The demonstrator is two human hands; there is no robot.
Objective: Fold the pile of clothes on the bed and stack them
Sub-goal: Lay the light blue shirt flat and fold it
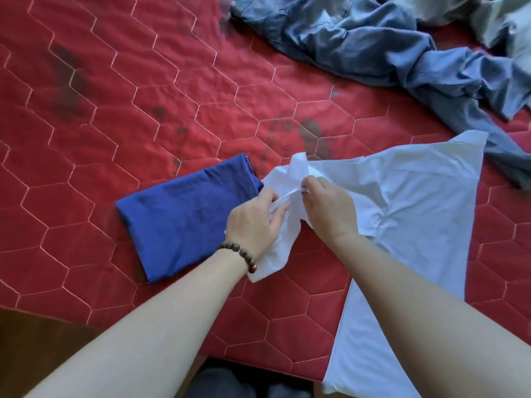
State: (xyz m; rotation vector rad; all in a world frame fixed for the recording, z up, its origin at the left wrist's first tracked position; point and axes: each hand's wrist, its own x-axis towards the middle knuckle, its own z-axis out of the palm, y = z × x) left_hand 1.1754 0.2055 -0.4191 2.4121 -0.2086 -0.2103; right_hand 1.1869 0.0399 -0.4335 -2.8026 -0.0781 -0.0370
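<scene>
Two bare forearms reach in from the lower edge, converging toward the middle of the red quilted bed cover (pixel 120 90). The left forearm runs up from the lower left and wears a bracelet of brown wooden beads (pixel 240 254) at the wrist. The left hand (pixel 254 222) is turned back-up, its fingers curled inward around a bunched fold of the white shirt (pixel 402 214), thumb side toward the other hand. The right forearm comes in from the lower right, lying over the shirt's lower part. The right hand (pixel 330 209) is also back-up, its fingertips drawn together and pinching a thin strip of the same white fabric just beside the left hand's fingers. The two hands are very close, almost touching, with the gathered cloth between them.

The white shirt spreads out to the right of the hands, crumpled near the grip and flatter toward the bed's near edge, where it hangs slightly over. Just left of the hands, touching the white fabric at one corner, lies a folded dark blue garment (pixel 184 216), flat on the cover. At the far right, well apart from the hands, a heap of unfolded blue-grey clothes (pixel 373 44) lies rumpled.
</scene>
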